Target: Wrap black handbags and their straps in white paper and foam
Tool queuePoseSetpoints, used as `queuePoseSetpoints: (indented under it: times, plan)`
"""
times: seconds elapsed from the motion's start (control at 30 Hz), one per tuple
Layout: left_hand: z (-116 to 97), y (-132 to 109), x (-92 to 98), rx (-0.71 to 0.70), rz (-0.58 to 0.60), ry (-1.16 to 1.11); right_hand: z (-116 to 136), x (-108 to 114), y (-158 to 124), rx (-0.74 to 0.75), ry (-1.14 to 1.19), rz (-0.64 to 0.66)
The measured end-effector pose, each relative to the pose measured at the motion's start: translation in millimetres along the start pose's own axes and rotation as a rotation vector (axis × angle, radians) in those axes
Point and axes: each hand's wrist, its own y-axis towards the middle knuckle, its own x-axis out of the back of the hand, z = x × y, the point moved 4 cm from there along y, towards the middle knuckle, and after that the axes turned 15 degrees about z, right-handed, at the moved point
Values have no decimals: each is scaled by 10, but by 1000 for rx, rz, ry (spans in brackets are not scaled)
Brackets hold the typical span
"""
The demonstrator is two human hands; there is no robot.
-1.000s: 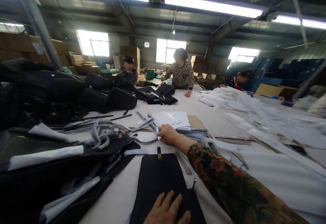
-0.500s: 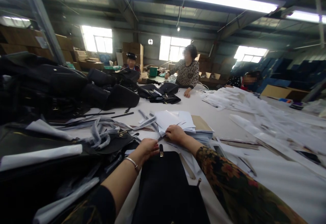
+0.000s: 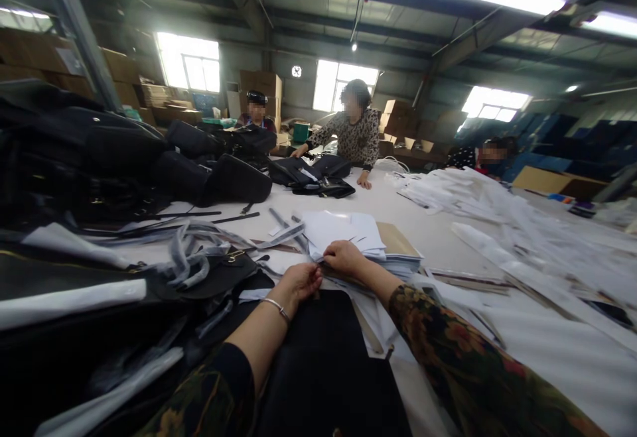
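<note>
A black bag (image 3: 333, 357) lies flat in front of me, its far end beneath my hands. My left hand (image 3: 300, 282), with a bracelet at the wrist, is closed just above that end, fingertips pinched together; what they grip is hidden. My right hand (image 3: 344, 258) is closed beside it, at the near edge of a stack of white paper sheets (image 3: 343, 228); its fingertips are hidden too. The two hands nearly touch. Left of them lies another black bag with a gold zipper pull (image 3: 233, 256), with plastic-wrapped straps (image 3: 186, 251) beside it.
Black bags (image 3: 114, 145) pile up on the left. White wrapping sheets (image 3: 497, 205) are heaped at the right. Brown card (image 3: 395, 238) lies on the paper stack. Across the table (image 3: 378, 195) a person in a patterned top (image 3: 355, 135) reaches toward black bags; two other people sit farther off.
My left hand has moved right and up to my right hand, and its fingers have closed. The bag's metal clasp is now covered. The person opposite has reached toward the bags.
</note>
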Motion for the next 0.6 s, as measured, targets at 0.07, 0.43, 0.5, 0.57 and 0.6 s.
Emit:
queuePoseSetpoints:
  times: [0.07, 0.43, 0.5, 0.57, 0.6]
  plan:
    - [6, 6, 2, -4, -14, 13, 0, 2, 9, -6, -6, -2]
    - [8, -299, 5, -4, -85, 118, 62, 185, -52, 7, -145, -94]
    - [-18, -370, -2, 7, -91, 119, 99, 219, -97, 47, -182, -102]
    - [-57, -434, -28, 22, -89, 108, 137, 251, -150, 89, -209, -103]
    - [-83, -466, -50, 27, -85, 101, 156, 266, -178, 109, -216, -100]
